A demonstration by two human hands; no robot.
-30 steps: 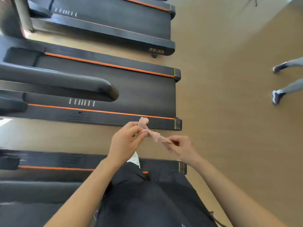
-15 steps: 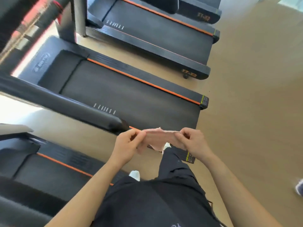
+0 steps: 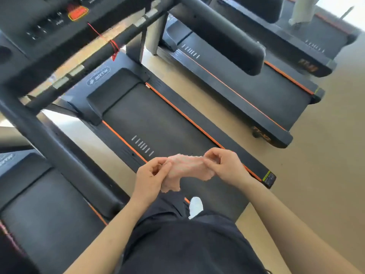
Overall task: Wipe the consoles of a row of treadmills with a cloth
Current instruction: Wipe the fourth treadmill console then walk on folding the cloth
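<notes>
Cloth (image 3: pixel 187 169) is a small pale pink one, held up in mid-air in front of the person's waist, right above the back end of the middle treadmill (image 3: pixel 158 123). It's pulled out between both hands. The left hand (image 3: pixel 150 178) pinches one end with thumb and curled fingers (image 3: pixel 158 165), and a crumpled bit hangs down below that hand. The right hand (image 3: pixel 227 167) pinches the other end the same way, fingers (image 3: pixel 212 155) bent in over the fabric.

Way up in the top left corner is the console (image 3: pixel 49 22), kinda blurry, with an orange button (image 3: pixel 78 12) and a red cord (image 3: pixel 113 47) dangling over the crossbar. It's well apart from the cloth. One white shoe (image 3: pixel 195 206) pokes out under the dark trousers onto the belt. More black treadmills with orange stripes sit on either side, a padded handrail (image 3: pixel 223 34) sticks out over the right-hand one, and the floor (image 3: pixel 316 175) is tan.
</notes>
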